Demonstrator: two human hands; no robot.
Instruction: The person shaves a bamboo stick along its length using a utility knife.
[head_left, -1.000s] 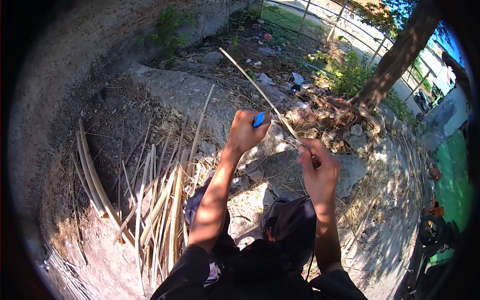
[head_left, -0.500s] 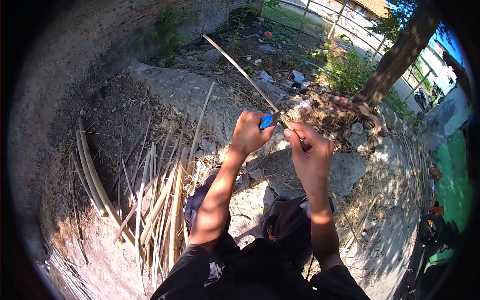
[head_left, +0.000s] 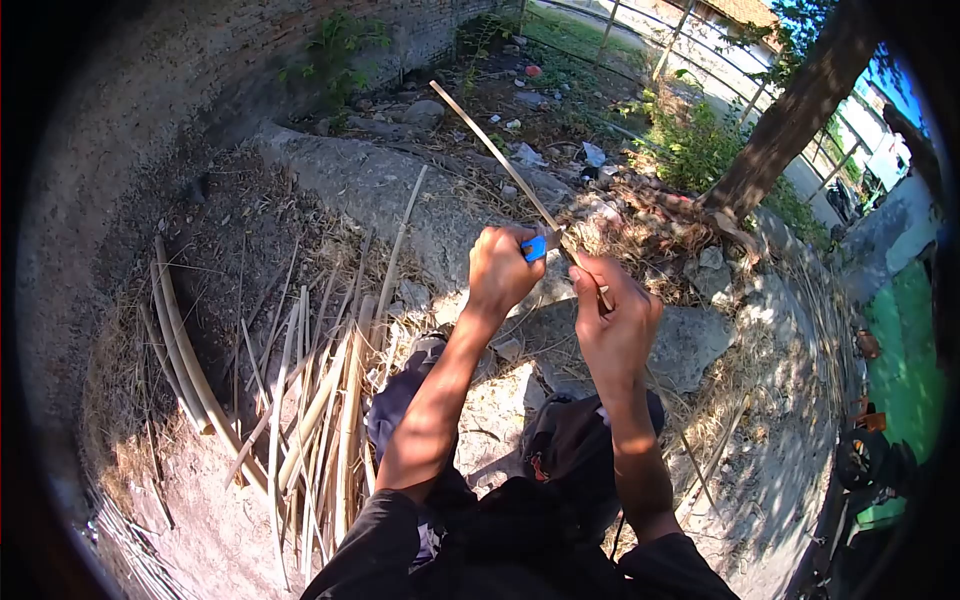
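Note:
My left hand (head_left: 498,268) is closed round a blue-handled box cutter (head_left: 534,249), and its blade lies against a thin bamboo strip (head_left: 495,153). The strip slants away toward the upper left, its far end in the air. Just below the blade, my right hand (head_left: 617,315) pinches the strip's near part between thumb and fingers. The very end of the strip is hidden inside that hand. Both hands are close together in front of my knees.
A pile of split bamboo strips (head_left: 315,410) lies on the ground at my left, beside thicker curved bamboo pieces (head_left: 190,350). A large rock (head_left: 370,180) is ahead, with dry husks (head_left: 655,215) and a tree trunk (head_left: 800,105) to the right.
The strip's far end has swung slightly right and down. My right hand has shifted a little left, while the cutter stays against the strip near the same spot.

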